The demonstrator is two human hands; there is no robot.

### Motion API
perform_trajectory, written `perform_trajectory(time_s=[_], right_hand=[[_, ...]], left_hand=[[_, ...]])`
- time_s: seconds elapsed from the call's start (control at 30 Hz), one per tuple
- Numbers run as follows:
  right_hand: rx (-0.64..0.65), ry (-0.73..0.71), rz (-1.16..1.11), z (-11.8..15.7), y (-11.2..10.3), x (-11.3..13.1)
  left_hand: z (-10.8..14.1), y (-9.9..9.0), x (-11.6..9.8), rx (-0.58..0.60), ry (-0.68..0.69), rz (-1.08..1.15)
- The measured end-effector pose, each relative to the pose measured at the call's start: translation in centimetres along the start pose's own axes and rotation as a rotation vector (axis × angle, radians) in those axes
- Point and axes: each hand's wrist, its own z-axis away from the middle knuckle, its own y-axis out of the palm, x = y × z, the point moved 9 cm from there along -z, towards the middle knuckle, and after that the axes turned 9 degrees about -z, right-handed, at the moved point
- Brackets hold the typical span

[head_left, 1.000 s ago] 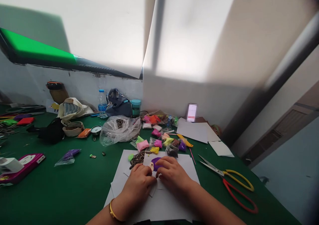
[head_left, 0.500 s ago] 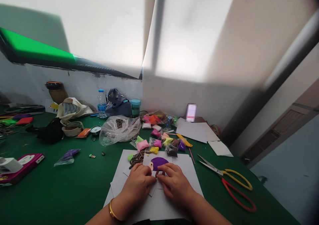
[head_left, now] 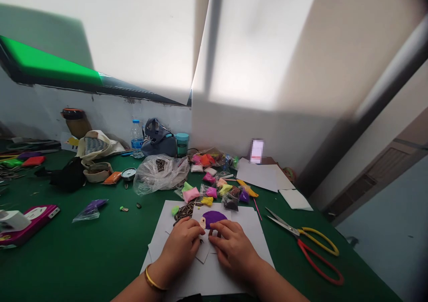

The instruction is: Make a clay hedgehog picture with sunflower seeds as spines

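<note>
White paper (head_left: 217, 282) is nearest, and both hands are over it, just on the near side of the purple clay figure (head_left: 216, 220). Left hand (head_left: 180, 245) is loosely curled, near side and left of the figure; right hand (head_left: 236, 245) is half closed, fingertips right at its near edge. There's something dark by each set of fingers, but can't tell if either hand's actually gripping it.

My worry: if that clay's soft, a careless right fingertip could dent or smear the edge. Also, the small paper piece (head_left: 203, 254) on the near side looks loose, so a dragging wrist might shift it.

Figure itself looks neat tbh: smooth domed purple body, pale face at its left end with a tiny dark dot. It's lying on paper. Just beyond it to the left is a heap of striped seeds (head_left: 186, 212), then bagged clay (head_left: 191, 194) behind.
</note>
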Motion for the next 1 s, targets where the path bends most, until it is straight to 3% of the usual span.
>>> perform_trajectory(time_s=[0.17,0.57,0.77,1.0], right_hand=[[0.017,0.012,0.001,0.0,0.3,0.0],[-0.044,0.034,-0.021,-0.2,-0.8,0.2],[-0.17,0.153,-0.086,0.1,-2.0,-1.8],[-0.225,0.232,-0.17,0.5,-2.4,-3.6]], left_hand=[[-0.1,-0.7,1.0,-0.039,-0.062,-0.022],[0.2,-0.3,0.9,0.058,-0.07,-0.041],[0.0,0.2,0.1,0.138,0.014,-0.087],[-0.2,0.6,-0.9,0.132,0.062,-0.168]])
